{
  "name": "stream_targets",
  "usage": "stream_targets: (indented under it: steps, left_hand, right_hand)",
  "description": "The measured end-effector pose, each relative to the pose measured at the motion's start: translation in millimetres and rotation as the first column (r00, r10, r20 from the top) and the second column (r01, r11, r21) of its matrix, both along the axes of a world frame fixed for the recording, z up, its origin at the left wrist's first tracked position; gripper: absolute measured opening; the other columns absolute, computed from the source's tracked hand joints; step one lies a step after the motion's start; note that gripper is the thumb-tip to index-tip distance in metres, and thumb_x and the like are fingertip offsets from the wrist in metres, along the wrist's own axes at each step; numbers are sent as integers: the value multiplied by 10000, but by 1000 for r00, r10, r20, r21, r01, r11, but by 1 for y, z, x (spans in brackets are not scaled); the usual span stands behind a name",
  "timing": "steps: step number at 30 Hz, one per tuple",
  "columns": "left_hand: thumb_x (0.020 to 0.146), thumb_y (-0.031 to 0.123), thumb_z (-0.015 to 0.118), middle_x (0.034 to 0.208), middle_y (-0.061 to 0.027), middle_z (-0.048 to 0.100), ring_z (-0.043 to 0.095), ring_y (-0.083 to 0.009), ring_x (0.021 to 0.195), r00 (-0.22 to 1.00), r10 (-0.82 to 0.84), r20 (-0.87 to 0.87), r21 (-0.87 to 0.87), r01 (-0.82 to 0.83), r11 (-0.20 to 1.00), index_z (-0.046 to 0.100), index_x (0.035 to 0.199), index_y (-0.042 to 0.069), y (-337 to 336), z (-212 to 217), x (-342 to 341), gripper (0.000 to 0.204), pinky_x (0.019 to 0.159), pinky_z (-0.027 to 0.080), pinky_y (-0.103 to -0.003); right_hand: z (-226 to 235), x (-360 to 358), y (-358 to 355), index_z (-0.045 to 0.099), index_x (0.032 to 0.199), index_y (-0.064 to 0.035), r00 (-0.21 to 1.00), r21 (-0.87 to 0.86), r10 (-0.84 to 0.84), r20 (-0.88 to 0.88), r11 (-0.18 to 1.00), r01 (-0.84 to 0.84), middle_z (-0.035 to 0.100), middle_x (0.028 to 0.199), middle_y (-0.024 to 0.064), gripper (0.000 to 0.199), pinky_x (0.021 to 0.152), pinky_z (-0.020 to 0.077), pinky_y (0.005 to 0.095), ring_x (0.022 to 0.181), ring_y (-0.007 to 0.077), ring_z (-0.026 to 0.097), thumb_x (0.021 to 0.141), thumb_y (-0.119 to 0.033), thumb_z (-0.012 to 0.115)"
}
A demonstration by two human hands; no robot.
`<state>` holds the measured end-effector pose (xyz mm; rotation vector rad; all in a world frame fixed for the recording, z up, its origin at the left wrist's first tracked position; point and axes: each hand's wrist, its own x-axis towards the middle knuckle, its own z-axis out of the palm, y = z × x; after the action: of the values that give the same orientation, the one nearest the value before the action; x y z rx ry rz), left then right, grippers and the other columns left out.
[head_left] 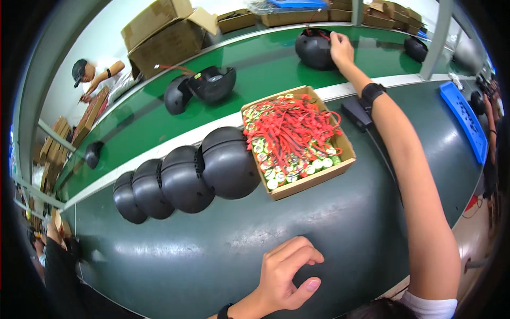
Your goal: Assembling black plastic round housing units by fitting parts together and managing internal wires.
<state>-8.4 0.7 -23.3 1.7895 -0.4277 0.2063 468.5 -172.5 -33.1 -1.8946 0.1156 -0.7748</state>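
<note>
Dark tabletop (340,223) spanned the foreground. At 12 o'clock, on the green conveyor belt (265,66), right hand (340,49) lay spread over a black helmet shell (314,50). At 6 o'clock, left hand (289,276) rested half-curled, holding nothing, near the cardboard box (313,178) of red-wired parts.

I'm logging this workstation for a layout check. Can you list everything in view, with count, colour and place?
helmet shells: four, black, in a row on the grey bench
box of parts: one, cardboard, red cords on green-white discs, bench centre
helmet on belt: one, black, green conveyor, far side
helmets: two, black, conveyor left
blue tray: one, bench right
cartons: brown, behind the conveyor
right hand: on the far helmet
left hand: resting on the bench
</note>
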Motion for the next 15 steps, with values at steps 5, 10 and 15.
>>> stream_targets:
  steps: [5,10,15]
  left_hand:
    - [903,516,425,755,-139,579,579,-215,644,997,64,-41,-4,-64,998,628,837,-50,-5,2,-1,604,566,464,-283]
    - [901,480,436,763,-138,578,579,-215,650,999,44,-10,24,-44,999,629,840,-45,-2,3,-3,562,576,468,-288]
    - [899,418,466,767,-136,574,577,-215,667,1000,21,11,62,-22,998,621,841,-46,-1,2,-5,492,595,467,-290]
  right_hand:
    - [45,-28,32,561,1198,-40,732,-477,249,634,871,116,592,1150,164,539,940,434,401,1090,318,558,790,-380,654]
    - [97,-102,124,635,1043,-50,369,-883,924,95,249,-398,590,1132,127,369,993,403,406,1081,311,565,712,-186,727]
    - [91,-127,155,670,1007,-56,547,-869,716,-433,-172,-463,683,932,150,328,801,503,410,890,327,646,702,-157,735]
